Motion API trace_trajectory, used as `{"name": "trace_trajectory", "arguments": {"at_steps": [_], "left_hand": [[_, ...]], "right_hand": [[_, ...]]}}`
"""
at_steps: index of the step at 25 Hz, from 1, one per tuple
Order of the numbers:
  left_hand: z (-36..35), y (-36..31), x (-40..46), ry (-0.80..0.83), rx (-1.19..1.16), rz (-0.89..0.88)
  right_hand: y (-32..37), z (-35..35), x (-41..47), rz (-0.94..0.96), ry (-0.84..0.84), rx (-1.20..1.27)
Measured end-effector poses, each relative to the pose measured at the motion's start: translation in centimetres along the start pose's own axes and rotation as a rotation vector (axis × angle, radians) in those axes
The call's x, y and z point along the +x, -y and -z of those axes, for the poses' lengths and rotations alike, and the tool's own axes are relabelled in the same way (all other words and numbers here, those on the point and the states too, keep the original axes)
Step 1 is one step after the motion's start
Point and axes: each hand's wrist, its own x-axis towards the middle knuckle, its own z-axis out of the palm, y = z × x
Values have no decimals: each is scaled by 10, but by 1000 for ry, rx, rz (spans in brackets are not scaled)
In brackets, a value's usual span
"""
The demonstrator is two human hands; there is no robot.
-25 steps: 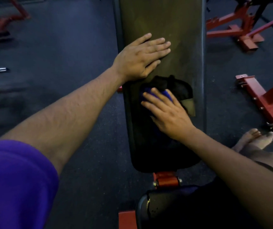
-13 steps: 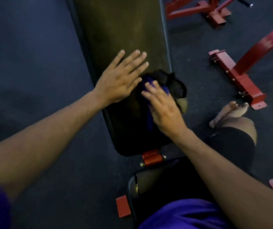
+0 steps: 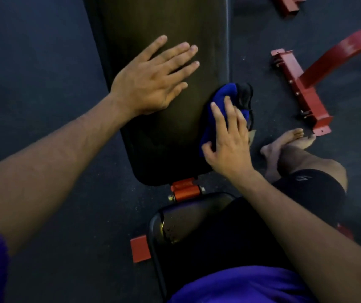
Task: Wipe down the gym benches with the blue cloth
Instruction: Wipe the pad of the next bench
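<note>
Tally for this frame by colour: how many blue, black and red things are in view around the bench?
Blue: 1, the blue cloth under the right hand.
Black: 2, the bench back pad that the left hand rests flat on, and the seat pad.
Red: 3, the bench hinge, the floor frame, the frame piece at top.
Total: 6.

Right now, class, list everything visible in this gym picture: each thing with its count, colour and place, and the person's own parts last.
Bench back pad: one, black, centre, running away from the camera.
Blue cloth: one, blue, at the pad's right edge under the right hand.
Torn upholstery: one patch, black, beside the cloth.
Hinge: one, orange-red, between pad and seat.
Seat pad: one, black, wet with droplets, near camera.
Red frames: several, right, on the dark floor.
Left hand: flat on the pad.
Right hand: gripping the cloth.
Bare feet: two, right.
</note>
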Motion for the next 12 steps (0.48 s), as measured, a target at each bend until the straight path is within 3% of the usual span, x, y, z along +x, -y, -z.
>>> {"name": "trace_trajectory", "arguments": {"at_steps": [2, 5, 12], "left_hand": [[-1, -1, 0, -4, -15, -2], [-1, -1, -1, -21, -14, -11], [-1, -1, -1, -32, -9, -17]], "right_hand": [[-5, 0, -7, -19, -31, 29], [9, -2, -23, -244, -95, 196], [83, -22, -43, -919, 102, 471]]}}
